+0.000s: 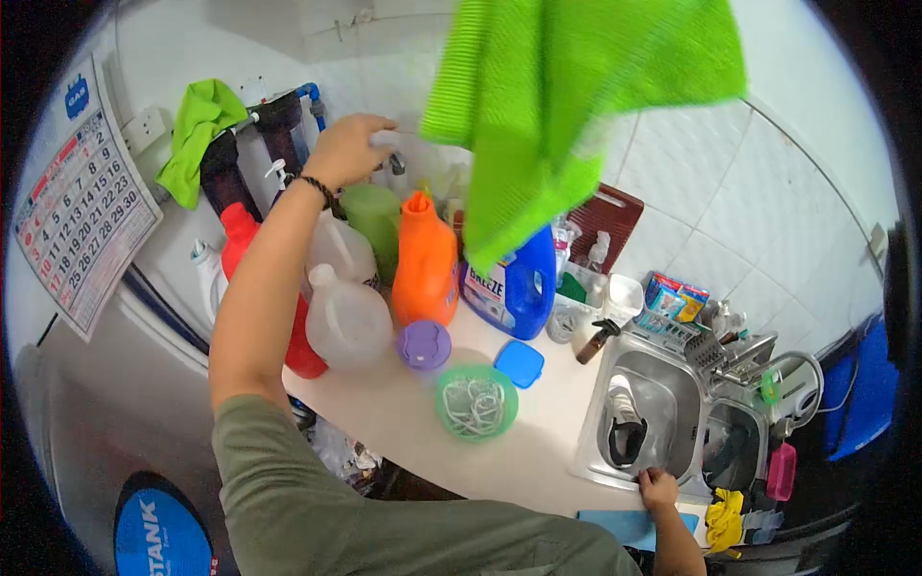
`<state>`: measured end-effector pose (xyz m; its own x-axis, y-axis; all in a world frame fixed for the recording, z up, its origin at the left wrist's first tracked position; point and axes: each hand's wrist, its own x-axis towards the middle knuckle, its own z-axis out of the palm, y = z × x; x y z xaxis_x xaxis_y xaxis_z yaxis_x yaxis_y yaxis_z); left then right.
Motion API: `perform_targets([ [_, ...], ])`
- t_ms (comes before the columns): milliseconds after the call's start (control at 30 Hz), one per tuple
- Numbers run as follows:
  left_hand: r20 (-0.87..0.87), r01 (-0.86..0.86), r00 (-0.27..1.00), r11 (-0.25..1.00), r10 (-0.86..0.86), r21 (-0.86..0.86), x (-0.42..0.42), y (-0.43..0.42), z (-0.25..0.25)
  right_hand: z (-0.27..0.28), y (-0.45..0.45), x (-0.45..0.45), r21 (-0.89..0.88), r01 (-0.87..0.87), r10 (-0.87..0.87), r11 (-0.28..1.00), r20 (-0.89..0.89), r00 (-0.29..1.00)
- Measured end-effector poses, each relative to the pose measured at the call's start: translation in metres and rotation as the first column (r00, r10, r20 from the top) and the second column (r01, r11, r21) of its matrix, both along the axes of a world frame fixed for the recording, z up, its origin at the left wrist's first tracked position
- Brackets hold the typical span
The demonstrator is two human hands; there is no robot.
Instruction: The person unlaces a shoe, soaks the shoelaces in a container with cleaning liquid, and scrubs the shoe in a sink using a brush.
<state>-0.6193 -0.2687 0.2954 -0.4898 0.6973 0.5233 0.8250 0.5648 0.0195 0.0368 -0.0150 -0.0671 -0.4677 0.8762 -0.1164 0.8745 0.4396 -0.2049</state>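
My left hand (353, 151) is stretched up to the back wall, beside a small tap (396, 163). Its fingers are curled around a whitish piece that I cannot make out. At the front rim of the steel sink (693, 403), my right hand (659, 488) has its fingers bent over the edge. A black and white shoe (626, 422) lies in the left basin, just beyond that hand. A bright green cloth (576, 96) hangs close to the camera and covers part of the wall and bottles.
An orange jug (424, 264), a translucent jug (348, 317) and a blue Breeze bottle (523, 288) crowd the counter. White laces lie in a green bowl (476, 403), near a purple lid (424, 345) and a blue lid (520, 364). A brown spray bottle (597, 343) stands beside the sink.
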Motion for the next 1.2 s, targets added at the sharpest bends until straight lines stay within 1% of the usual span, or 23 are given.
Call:
perform_targets([
  [33,0.076,-0.044,0.996,0.999,0.043,0.012,-0.019,-0.002,0.002,-0.006,0.003,0.003,-0.011,0.01,-0.01,1.0,-0.056,0.998],
  [67,0.151,-0.088,0.985,0.996,0.084,0.022,-0.035,-0.003,0.001,-0.011,0.007,0.005,-0.033,0.021,-0.022,0.999,-0.034,0.999],
  [100,0.094,-0.17,0.981,0.985,0.17,-0.005,-0.047,-0.004,-0.001,-0.016,0.012,0.009,-0.055,0.032,-0.033,0.998,-0.013,0.999],
  [133,0.102,-0.149,0.984,0.989,0.149,-0.005,-0.064,-0.004,-0.005,-0.019,0.013,0.008,-0.077,0.044,-0.044,0.996,0.008,0.999],
  [167,0.11,-0.131,0.985,0.991,0.131,-0.006,-0.088,-0.004,-0.009,-0.022,0.013,0.009,-0.013,0.009,-0.009,1.0,0.013,1.0],
  [200,0.12,-0.112,0.986,0.994,0.112,-0.009,-0.11,-0.003,-0.015,-0.022,0.013,0.01,-0.014,-0.002,0.003,1.0,0.023,1.0],
  [267,0.096,-0.042,0.994,0.996,0.05,-0.08,-0.153,0.003,-0.036,-0.022,0.015,0.01,-0.016,-0.02,0.021,1.0,0.043,0.999],
  [300,0.088,-0.005,0.996,0.993,0.015,-0.116,-0.155,0.006,-0.037,-0.02,0.013,0.008,-0.077,0.029,-0.029,0.997,0.002,1.0],
  [400,0.189,-0.067,0.973,0.943,0.134,-0.325,-0.15,0.023,-0.053,-0.029,0.018,0.011,0.014,-0.031,0.031,0.999,0.016,0.999],
  [433,0.205,-0.043,0.971,0.936,0.121,-0.348,-0.154,0.027,-0.061,-0.028,0.017,0.011,-0.001,-0.016,0.016,1.0,0.01,1.0],
  [533,0.131,0.065,0.991,0.837,0.008,-0.543,-0.187,0.038,-0.096,-0.025,0.018,0.011,-0.021,0.014,-0.014,1.0,0.013,1.0],
  [567,0.122,0.021,0.99,0.78,0.072,-0.625,-0.192,0.044,-0.107,-0.028,0.018,0.012,-0.015,0.016,-0.016,1.0,0.027,1.0],
  [633,0.085,0.004,0.994,0.727,0.074,-0.687,-0.189,0.05,-0.122,-0.026,0.018,0.008,-0.038,0.068,-0.065,0.997,0.074,0.995],
  [733,0.038,-0.026,0.996,0.658,0.083,-0.752,-0.18,0.052,-0.132,-0.016,0.012,0.004,-0.059,0.034,-0.033,0.998,0.029,0.999],
  [767,0.025,-0.04,0.995,0.638,0.092,-0.769,-0.178,0.049,-0.131,-0.031,0.021,0.015,0.002,-0.016,0.015,1.0,0.142,0.99],
  [833,0.098,0.013,0.991,0.665,0.09,-0.747,-0.187,0.048,-0.137,-0.072,0.04,0.05,-0.012,0.049,-0.043,0.999,0.286,0.957],
  [867,0.131,0.036,0.987,0.68,0.089,-0.733,-0.19,0.046,-0.139,-0.08,0.047,0.056,-0.013,0.081,-0.071,0.997,0.353,0.933],
  [900,0.112,0.031,0.991,0.669,0.079,-0.743,-0.191,0.046,-0.139,-0.068,0.041,0.05,-0.069,0.111,-0.086,0.991,0.294,0.952],
  [967,0.076,0.018,0.995,0.65,0.062,-0.76,-0.184,0.047,-0.134,-0.064,0.042,0.048,0.001,0.018,-0.018,1.0,0.34,0.94],
  [1000,0.102,0.032,0.992,0.647,0.071,-0.762,-0.178,0.048,-0.129,-0.063,0.041,0.047,0.031,-0.03,0.017,0.999,0.364,0.931],
  [1067,0.149,0.06,0.985,0.638,0.088,-0.767,-0.173,0.05,-0.118,-0.063,0.043,0.045,0.0,-0.024,0.022,1.0,0.344,0.939],
  [1133,0.454,0.115,0.862,0.784,0.227,-0.61,-0.199,0.059,-0.115,-0.063,0.045,0.043,-0.044,-0.005,0.019,0.999,0.324,0.946],
  [1200,0.49,0.127,0.859,0.866,0.147,-0.483,-0.218,0.055,-0.113,-0.063,0.048,0.042,-0.074,-0.001,0.024,0.997,0.313,0.95],
])
